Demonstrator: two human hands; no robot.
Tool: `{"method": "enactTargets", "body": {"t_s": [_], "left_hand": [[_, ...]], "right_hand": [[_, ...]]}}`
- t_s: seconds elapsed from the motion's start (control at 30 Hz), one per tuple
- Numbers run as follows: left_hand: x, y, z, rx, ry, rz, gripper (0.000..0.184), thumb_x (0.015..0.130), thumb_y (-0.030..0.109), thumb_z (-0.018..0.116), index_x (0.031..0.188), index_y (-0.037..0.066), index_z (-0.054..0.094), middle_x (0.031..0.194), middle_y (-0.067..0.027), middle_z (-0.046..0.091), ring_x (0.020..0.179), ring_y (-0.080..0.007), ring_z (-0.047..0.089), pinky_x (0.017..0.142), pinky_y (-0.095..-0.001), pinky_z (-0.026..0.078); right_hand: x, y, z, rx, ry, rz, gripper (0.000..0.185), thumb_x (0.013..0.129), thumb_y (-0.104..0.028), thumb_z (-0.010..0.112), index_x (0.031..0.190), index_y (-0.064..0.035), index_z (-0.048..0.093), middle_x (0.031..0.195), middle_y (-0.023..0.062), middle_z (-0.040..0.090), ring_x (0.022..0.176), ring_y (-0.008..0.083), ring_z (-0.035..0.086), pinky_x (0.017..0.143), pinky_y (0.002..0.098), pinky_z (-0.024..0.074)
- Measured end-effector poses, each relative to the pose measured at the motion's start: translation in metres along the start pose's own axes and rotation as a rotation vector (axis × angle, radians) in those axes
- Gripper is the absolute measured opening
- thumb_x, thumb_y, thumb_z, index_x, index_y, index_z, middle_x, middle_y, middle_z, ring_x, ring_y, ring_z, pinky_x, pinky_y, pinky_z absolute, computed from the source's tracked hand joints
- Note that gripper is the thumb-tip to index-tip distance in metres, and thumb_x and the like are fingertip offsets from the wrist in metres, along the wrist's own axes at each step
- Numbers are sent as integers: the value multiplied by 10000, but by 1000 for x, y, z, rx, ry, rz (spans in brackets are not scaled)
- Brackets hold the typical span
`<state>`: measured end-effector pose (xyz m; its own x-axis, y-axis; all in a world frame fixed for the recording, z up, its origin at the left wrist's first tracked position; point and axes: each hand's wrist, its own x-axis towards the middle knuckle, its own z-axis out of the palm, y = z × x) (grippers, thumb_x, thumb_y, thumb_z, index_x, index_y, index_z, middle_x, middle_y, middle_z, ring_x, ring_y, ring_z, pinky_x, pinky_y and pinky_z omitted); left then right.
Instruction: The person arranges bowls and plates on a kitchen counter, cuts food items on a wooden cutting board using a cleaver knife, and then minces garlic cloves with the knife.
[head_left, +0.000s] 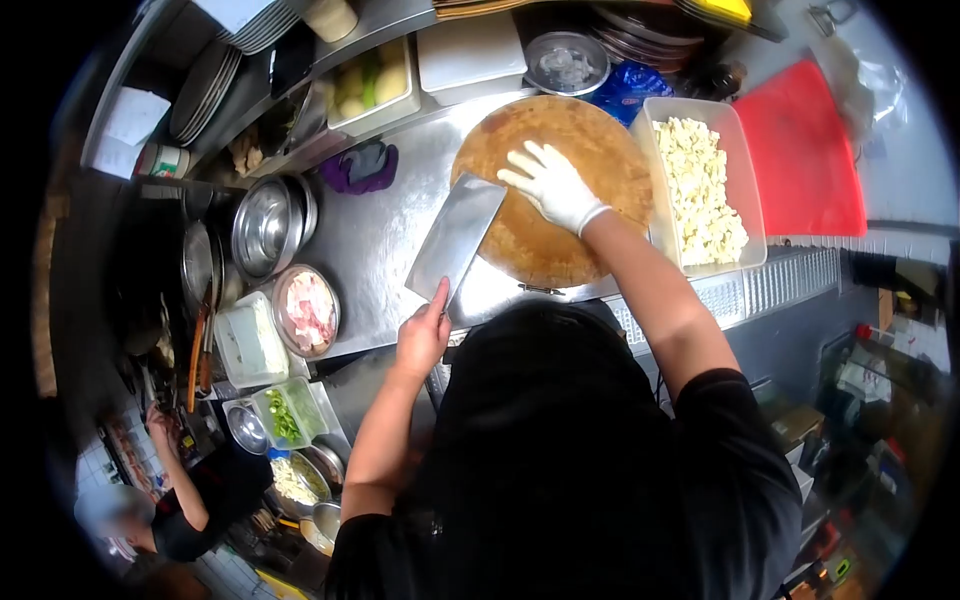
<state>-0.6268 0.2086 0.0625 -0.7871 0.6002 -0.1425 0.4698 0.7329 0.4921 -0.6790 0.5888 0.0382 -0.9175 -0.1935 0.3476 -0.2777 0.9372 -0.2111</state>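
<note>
Currently | left hand (424, 338) closed round cleaver (457, 235) | right hand (555, 190), gloved, spread on block (535, 250) | tub (746, 190) beside

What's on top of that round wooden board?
The gloved right hand is spread over the board, and the cleaver overlaps its left edge. Whatever lies under the palm is covered.

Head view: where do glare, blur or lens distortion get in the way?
Head view: fisheye bend and black vignetting at the rim; bright glare streaks on the steel counter, softer sheen on the cleaver; board and gloved right hand reasonably clear; co-worker's head blurred; black clothing too dark to show much detail.
</note>
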Motion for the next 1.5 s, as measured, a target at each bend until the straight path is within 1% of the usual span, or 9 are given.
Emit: {"method": "enactTargets", "body": {"t_s": [0.3, 0.43, 0.53, 0.6, 0.73, 0.87, 1.07, 1.23, 1.5], "left_hand": [[20, 17, -5, 139, -18, 107, 721, 899, 75, 673, 1576, 205, 459, 822, -176, 683, 731, -376, 700, 682, -507, 581], [40, 64, -25, -17, 290, 201, 728, 896, 61, 665, 1575, 225, 460, 830, -170, 674, 719, -373, 690, 663, -485, 581], [35, 28, 16, 28, 183, 163, 773, 897, 51, 653, 1603, 246, 407, 842, -185, 684, 723, -383, 690, 681, -496, 580], [12, -4, 28, 190, -182, 34, 850, 900, 85, 642, 1651, 260, 283, 845, -214, 703, 731, -402, 699, 720, -520, 584], [-22, -3, -9, 252, -189, 10, 858, 891, 77, 648, 1651, 255, 291, 832, -213, 698, 715, -403, 697, 710, -521, 579], [-28, -13, -8, 145, -50, -7, 839, 886, 59, 651, 1639, 247, 332, 830, -217, 692, 723, -404, 694, 708, -524, 570], [-23, -4, 9, 29, 95, -49, 809, 887, 35, 649, 1622, 225, 370, 881, -196, 700, 772, -399, 702, 725, -509, 571], [-27, 3, 9, 7, 124, -3, 782, 898, 43, 649, 1614, 228, 392, 880, -184, 699, 759, -377, 704, 709, -499, 574], [-29, 20, 11, 88, -38, 75, 771, 883, 48, 657, 1597, 228, 430, 836, -174, 685, 717, -376, 696, 685, -509, 576]], "right_hand": [[-32, 45, 3, -46, -32, 100, 493, 937, -104, 601, 1427, -159, 614, 1482, 112, 601, 1413, 342, 511, 1214, 483, 358], [-40, 47, 7, -19, -23, 157, 456, 955, -145, 610, 1410, -166, 624, 1457, 106, 619, 1396, 340, 525, 1207, 479, 366], [-40, 46, 6, -61, 0, 136, 436, 936, -147, 623, 1371, -170, 658, 1422, 99, 642, 1384, 324, 539, 1206, 482, 366], [-44, 41, 4, -103, -25, 113, 404, 938, -146, 603, 1334, -174, 683, 1394, 91, 659, 1364, 308, 555, 1205, 479, 366], [-30, 39, -5, -141, -61, 113, 374, 944, -141, 555, 1278, -189, 717, 1326, 73, 697, 1309, 275, 588, 1188, 472, 383], [-25, 25, -8, -185, -97, 109, 261, 927, -136, 551, 1121, -142, 725, 1126, 50, 731, 974, 239, 681, 955, 423, 500], [-34, -22, 1, -289, -40, -81, 110, 911, -124, 551, 972, -158, 635, 870, 33, 645, 799, 198, 627, 876, 392, 492], [-59, -38, -24, 197, 14, -12, 458, 880, -87, 674, 1334, -94, 620, 1158, 111, 705, 1133, 330, 659, 1101, 473, 449], [-81, 1, -32, 80, 202, 176, 485, 862, -19, 619, 1346, -49, 632, 1311, 205, 647, 1255, 391, 596, 1123, 517, 433]]}}
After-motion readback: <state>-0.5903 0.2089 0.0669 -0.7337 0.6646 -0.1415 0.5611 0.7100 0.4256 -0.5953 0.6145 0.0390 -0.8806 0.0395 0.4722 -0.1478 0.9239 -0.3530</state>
